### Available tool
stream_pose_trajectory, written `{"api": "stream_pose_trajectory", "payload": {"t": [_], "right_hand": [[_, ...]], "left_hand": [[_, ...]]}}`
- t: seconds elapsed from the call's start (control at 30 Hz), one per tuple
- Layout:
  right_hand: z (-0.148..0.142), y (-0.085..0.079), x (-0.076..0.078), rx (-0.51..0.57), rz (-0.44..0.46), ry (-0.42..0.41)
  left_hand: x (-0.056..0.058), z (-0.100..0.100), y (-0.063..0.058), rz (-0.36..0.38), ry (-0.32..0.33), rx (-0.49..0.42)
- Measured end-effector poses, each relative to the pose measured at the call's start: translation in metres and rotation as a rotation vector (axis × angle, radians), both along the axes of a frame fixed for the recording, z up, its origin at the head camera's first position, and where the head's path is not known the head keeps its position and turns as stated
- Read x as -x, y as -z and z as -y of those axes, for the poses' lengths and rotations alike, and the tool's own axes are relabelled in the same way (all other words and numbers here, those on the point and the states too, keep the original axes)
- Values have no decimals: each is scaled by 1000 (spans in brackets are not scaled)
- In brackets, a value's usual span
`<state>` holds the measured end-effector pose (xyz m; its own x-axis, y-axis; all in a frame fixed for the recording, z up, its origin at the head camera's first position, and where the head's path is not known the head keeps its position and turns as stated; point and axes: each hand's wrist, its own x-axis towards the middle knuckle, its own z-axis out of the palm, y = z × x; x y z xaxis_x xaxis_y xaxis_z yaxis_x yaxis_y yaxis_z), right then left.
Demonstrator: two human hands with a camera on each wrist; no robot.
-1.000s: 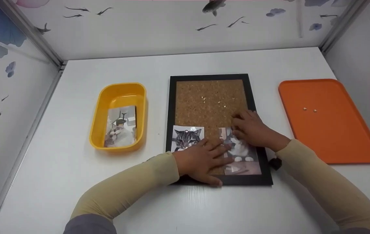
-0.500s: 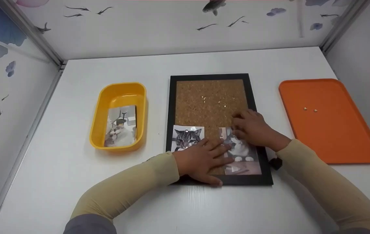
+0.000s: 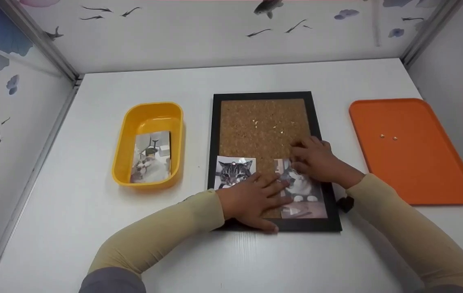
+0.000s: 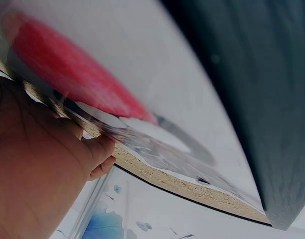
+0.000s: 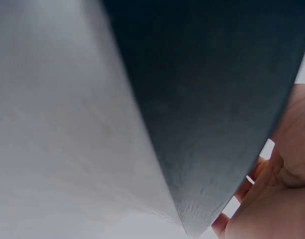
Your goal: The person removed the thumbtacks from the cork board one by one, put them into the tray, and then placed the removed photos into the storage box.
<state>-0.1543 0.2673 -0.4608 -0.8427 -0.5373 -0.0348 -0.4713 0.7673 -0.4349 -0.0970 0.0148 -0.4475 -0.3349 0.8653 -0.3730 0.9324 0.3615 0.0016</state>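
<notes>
A cork board point(image 3: 262, 114) in a black frame lies on the white table in the head view. On its near part are a striped-cat photo point(image 3: 233, 169), with a small shiny tack near its top, and a second cat photo point(image 3: 302, 207) on the right. My left hand point(image 3: 254, 201) lies spread over both photos, fingers straight, its fingertips on the right one. At the top edge of that right photo, the bent fingers of my right hand point(image 3: 313, 158) press down. Whatever is under or between those fingertips is hidden; the right wrist view shows mostly the black frame point(image 5: 202, 99).
A yellow bin point(image 3: 119, 162) holding several stacked cat photos point(image 3: 152, 158) stands left of the board. To the right lies an orange tray point(image 3: 422, 171) with two small tacks point(image 3: 388, 137) on it. Printed wall panels point(image 3: 199, 36) enclose the table's back and sides.
</notes>
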Motion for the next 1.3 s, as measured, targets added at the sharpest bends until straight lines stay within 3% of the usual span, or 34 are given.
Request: {"api": "stream_pose_trajectory", "payload": {"t": [0.47,0.97,1.3], "right_hand": [[-11,-6,4,55,77,-24],[-48,-30,0,13,-86,52],[-85,-43,-8,47,-89,93]], "left_hand": [[-1,-1,-2,3,-4,6],[0,1,-2,11,-6,2],[1,1,-1,18,-5,1]]}}
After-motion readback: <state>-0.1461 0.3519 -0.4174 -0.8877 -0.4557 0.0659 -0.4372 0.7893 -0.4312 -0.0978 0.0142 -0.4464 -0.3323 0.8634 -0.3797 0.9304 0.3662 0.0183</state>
